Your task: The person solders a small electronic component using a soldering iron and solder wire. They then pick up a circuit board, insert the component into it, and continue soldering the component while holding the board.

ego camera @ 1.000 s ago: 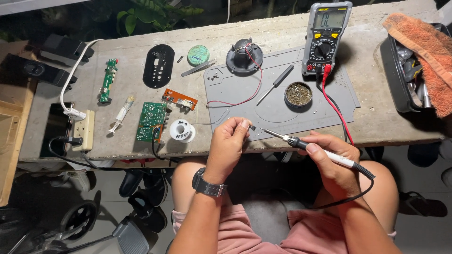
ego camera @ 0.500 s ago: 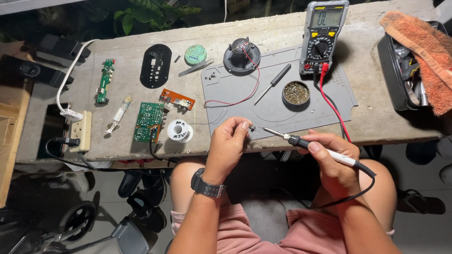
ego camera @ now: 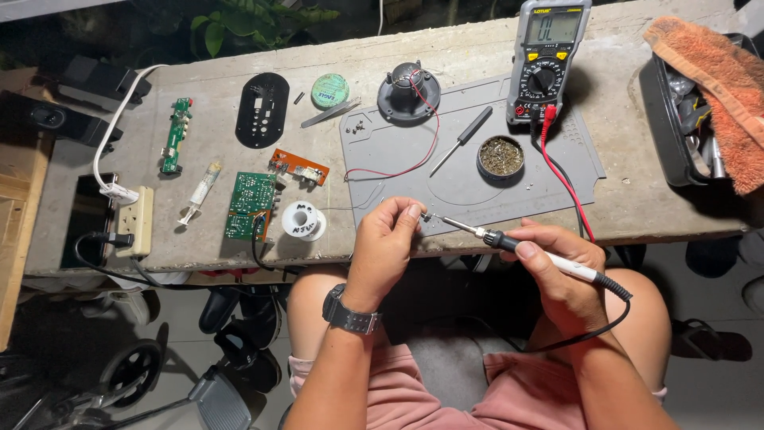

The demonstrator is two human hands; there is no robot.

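My left hand point(ego camera: 387, 248), with a dark watch on its wrist, pinches a small metal part point(ego camera: 426, 216) and thin wire at the near edge of the grey work mat point(ego camera: 557, 171). My right hand point(ego camera: 557, 271) grips a soldering iron point(ego camera: 517, 244) by its white handle. The iron's tip touches the small part at my left fingertips. A red wire point(ego camera: 414, 163) runs from there up to a small round speaker point(ego camera: 408, 89) at the mat's far corner.
A multimeter point(ego camera: 547, 60) with red and black leads, a tin of brass wool point(ego camera: 500, 155) and a screwdriver point(ego camera: 461, 140) sit on the mat. Left of it lie a solder spool point(ego camera: 302, 220), green circuit boards point(ego camera: 250, 204), an orange board point(ego camera: 298, 167), a black oval plate point(ego camera: 263, 109) and a power strip point(ego camera: 134, 220). A tool tray point(ego camera: 664, 119) with an orange cloth stands right.
Both hands hold nearly the same pose. The iron's tip has closed the small gap to the part at my left fingertips.
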